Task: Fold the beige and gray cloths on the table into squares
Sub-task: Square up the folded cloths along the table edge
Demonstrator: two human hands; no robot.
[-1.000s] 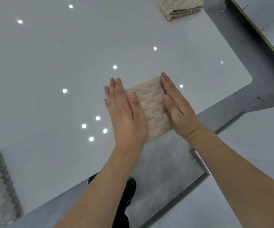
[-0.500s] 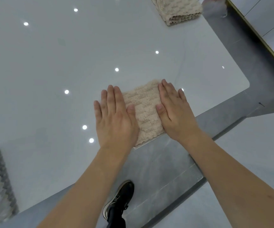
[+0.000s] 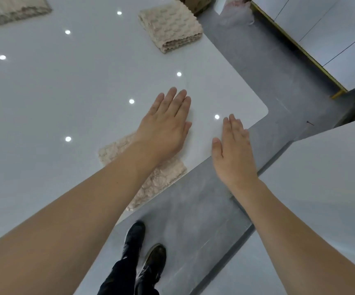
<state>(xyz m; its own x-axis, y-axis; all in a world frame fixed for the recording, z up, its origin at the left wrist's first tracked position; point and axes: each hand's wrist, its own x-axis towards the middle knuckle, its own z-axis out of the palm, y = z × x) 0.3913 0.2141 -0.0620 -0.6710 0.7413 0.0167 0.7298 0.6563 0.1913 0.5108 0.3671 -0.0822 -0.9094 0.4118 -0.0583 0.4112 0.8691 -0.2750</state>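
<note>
Left fingers (image 3: 173,99): straight, flat over the desk (image 3: 65,81), holding nothing.
Right fingers (image 3: 235,126): straight, empty, at the desk's near edge.
Beige cloth (image 3: 161,177): folded, under the left forearm, long axis diagonal along the desk's near edge.
Other folded cloths (image 3: 170,26): far side.

The table (image 3: 65,86) was smooth and glossy, mirroring ceiling lights. The beige cloth (image 3: 163,179) at lower centre looked nubby, rough terry, as did the folded cloth (image 3: 170,24) at the top. The floor (image 3: 193,220) was matt grey tile.
</note>
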